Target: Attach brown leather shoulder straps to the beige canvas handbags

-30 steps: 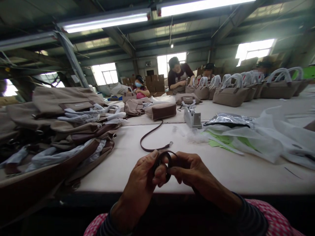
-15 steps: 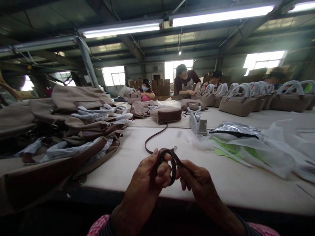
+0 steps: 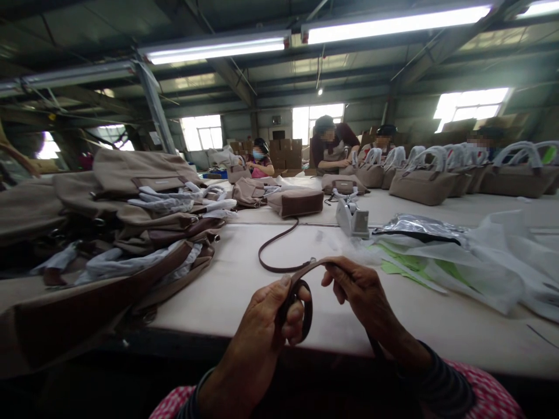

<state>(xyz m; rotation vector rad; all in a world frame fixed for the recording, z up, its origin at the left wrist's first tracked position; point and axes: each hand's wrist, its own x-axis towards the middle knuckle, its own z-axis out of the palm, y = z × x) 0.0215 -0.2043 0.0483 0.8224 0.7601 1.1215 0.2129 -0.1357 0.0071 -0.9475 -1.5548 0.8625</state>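
Observation:
A dark brown strap point(image 3: 307, 314) is looped round the fingers of my left hand point(image 3: 266, 320), which grips it closed near the table's front edge. From that coil the strap arches up and to the right into my right hand point(image 3: 360, 294), whose thumb and fingers pinch it. Past my right hand a length hangs down below the table edge. Beyond my hands, another narrow brown strap point(image 3: 266, 244) curves over the tabletop from under a taupe and brown bag point(image 3: 301, 203), with a small metal clasp point(image 3: 311, 261) at its near end.
Taupe bags point(image 3: 144, 174) with white-wrapped handles lie heaped at the left. A tape dispenser point(image 3: 351, 218) stands mid-table. Clear plastic, white sheets and green pieces point(image 3: 406, 262) lie right. Finished-looking bags point(image 3: 423, 183) stand in a row behind. Co-workers point(image 3: 334, 145) are across the table.
My right hand has moved up and right, away from my left hand, drawing a longer stretch of strap between them. My left hand has sunk slightly, still holding the coil.

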